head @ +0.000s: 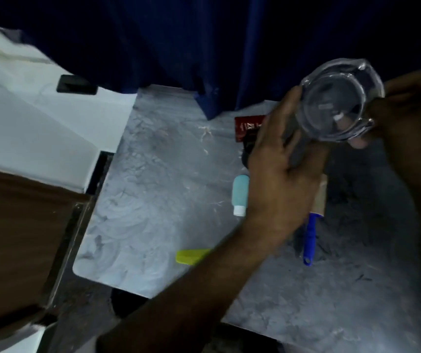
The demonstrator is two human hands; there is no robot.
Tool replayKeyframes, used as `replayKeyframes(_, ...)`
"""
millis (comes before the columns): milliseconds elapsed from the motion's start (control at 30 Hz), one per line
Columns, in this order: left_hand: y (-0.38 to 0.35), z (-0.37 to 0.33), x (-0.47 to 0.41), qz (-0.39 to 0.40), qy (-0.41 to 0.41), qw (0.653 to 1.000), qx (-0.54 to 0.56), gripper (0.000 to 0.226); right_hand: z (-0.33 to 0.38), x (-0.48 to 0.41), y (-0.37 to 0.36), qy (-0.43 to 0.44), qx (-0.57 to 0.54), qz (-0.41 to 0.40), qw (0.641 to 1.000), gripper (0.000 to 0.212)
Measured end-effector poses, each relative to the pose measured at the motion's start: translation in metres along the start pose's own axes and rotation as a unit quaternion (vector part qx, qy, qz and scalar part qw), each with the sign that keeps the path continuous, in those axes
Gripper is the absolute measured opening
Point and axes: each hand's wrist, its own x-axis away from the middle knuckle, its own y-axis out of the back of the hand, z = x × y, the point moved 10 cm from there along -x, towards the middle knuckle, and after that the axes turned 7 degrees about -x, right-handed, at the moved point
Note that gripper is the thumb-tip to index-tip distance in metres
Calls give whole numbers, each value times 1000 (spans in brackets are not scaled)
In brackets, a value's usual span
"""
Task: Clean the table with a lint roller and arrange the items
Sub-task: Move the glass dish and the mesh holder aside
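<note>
A clear glass jar (pixel 336 103) is held above the grey marbled table (pixel 158 200), its mouth turned toward me. My right hand (pixel 413 118) grips its right side. My left hand (pixel 285 174) touches its left side with fingers spread. Below my left hand lies the lint roller, its blue handle (pixel 309 240) pointing toward me and its roll mostly hidden. A teal bottle with a white cap (pixel 240 194) lies left of it. A yellow-green item (pixel 191 256) sits near the front, partly behind my forearm. A red box (pixel 249 127) lies at the back.
A dark blue curtain (pixel 179 47) hangs behind the table. White bedding (pixel 26 123) with a black phone-like object (pixel 75 84) lies at the left, above a brown wooden panel (pixel 13 238). Small debris specks scatter the tabletop.
</note>
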Motion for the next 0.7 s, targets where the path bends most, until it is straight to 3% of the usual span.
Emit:
replayKeyframes(133,100,2,8,-91,-31,995,-38,47,38,27,-66,30,2,22,999,13)
replayKeyframes(267,193,32,-4,-161,5,980,-121,36,14,56,-175,-22,-26,77,996,11)
replayKeyframes(467,273,112,-37,-152,74,965,-199,28,-49,78,-284,-146,-3,116,982,9)
replayKeyframes(700,310,179,-68,-120,127,953,-249,32,-83,82,-347,-186,104,151,965,13)
